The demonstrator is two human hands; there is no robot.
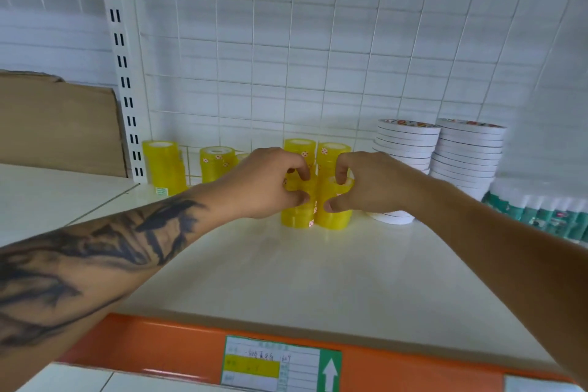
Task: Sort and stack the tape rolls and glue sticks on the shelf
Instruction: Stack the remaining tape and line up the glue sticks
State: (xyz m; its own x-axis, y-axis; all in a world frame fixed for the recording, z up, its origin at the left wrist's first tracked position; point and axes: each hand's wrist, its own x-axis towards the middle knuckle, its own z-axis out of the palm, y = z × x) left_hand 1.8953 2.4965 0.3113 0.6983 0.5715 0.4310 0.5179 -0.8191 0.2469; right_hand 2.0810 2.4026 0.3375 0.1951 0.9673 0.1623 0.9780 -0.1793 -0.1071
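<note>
Two short stacks of yellow tape rolls stand side by side mid-shelf. My left hand grips the left stack between thumb and curled fingers. My right hand grips the right stack the same way. Two taller yellow stacks rise right behind them. More yellow rolls stand at the back left, one stack by the upright and another beside it. White tape rolls are piled in two stacks at the back right. Glue sticks with white and green bodies line the far right.
The white shelf has an orange front rail with a price label. A white wire grid backs the shelf. A slotted upright and a cardboard sheet stand at the left.
</note>
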